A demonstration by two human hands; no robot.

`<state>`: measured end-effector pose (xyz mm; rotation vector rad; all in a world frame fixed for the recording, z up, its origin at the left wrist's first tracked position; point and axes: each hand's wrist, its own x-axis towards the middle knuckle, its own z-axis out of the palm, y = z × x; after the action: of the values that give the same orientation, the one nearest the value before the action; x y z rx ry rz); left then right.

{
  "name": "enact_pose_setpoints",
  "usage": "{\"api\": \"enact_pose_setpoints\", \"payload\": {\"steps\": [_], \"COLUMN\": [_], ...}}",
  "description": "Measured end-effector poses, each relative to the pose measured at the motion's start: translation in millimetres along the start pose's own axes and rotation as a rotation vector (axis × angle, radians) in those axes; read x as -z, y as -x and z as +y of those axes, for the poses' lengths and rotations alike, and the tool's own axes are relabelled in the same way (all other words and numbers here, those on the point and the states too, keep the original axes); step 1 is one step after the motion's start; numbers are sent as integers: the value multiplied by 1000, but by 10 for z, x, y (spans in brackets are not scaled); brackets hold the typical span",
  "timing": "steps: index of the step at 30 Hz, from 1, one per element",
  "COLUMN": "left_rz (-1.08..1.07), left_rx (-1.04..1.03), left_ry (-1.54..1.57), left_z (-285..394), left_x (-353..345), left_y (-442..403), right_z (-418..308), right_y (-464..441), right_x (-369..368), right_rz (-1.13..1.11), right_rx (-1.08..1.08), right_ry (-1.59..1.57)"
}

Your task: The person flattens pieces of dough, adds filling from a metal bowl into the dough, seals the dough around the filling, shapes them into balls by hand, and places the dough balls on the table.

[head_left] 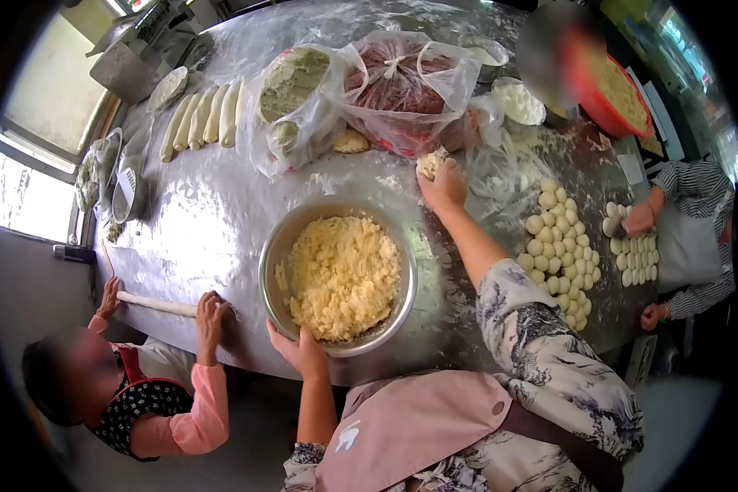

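Note:
A large metal bowl [264,271] stands before me on the steel table, filled with a crumbly yellow mixture [344,275]. My left hand [302,353] grips the bowl's near rim, thumb at the edge and fingers along the outer wall. Beyond the bowl to the right, my right hand [445,189] is closed around a pale, crumbly lump of dough [430,165]. This lump is close to a clear plastic bag of dark red filling [398,82]. Left of that bag, another plastic bag [295,98] holds a greenish-grey mass. A small flattened yellowish piece [351,142] lies between the two bags.
Several dough logs [201,119] lie at the back left. Many dough balls [562,246] cover the right side. A co-worker at left rolls a dough strip [157,304]; another's hand [638,220] is over dough pieces at right. A red basin [623,98] and flour bowl [518,102] stand behind.

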<state>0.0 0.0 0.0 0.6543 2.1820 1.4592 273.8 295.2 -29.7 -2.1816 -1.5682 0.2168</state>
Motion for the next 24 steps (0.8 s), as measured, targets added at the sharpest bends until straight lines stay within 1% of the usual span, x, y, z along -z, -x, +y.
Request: {"api": "enact_pose_setpoints", "payload": {"steps": [2,3,5,7,9,10,11,12,14,15,17,19,20,21,23,24], "left_rz": [-11,-22,-87,-45,-79,-7,43,20,71,94,2,-117,-172,-158,-162,-162], "left_rx": [33,-37,-76,-143,-241,-233,-264,-234,-278,-241,-168,-232,-235,-175,-119,-103], "left_ry": [15,0,48,-225,-189,-130,-230,-252,-210,-207,-134,-61,-109,-72,-13,28], "left_z": [-21,24,-42,196,56,6,30,212,22,-38,-161,-259,-293,-375,-680,-741], "left_x": [-38,103,-56,-131,-199,-291,-332,-328,-313,-303,-153,111,231,298,474,569], "left_y": [-135,-335,-567,-620,-864,-967,-1010,-949,-1036,-1025,-831,-659,-543,-459,-436,-457], "right_z": [130,32,113,323,462,474,510,631,944,1048,1059,938,932,918,907,847], "right_y": [142,346,558,880,1307,1516,1740,1971,2467,2620,2610,2494,2473,2426,2392,2418], "right_x": [252,356,773,954,1127,1230,1262,1178,884,766,924,1040,1091,1091,1012,960], "right_rz": [-71,-94,-114,-37,-37,-62,-98,-212,-260,-271,-390,-476,-435,-380,-317,-319], "right_rx": [55,65,121,227,297,322,350,353,419,463,436,399,442,491,583,611], "right_ry": [-86,-198,-292,-337,-335,-314,-295,-233,-167,-142,-133,-165,-189,-213,-234,-240]}}
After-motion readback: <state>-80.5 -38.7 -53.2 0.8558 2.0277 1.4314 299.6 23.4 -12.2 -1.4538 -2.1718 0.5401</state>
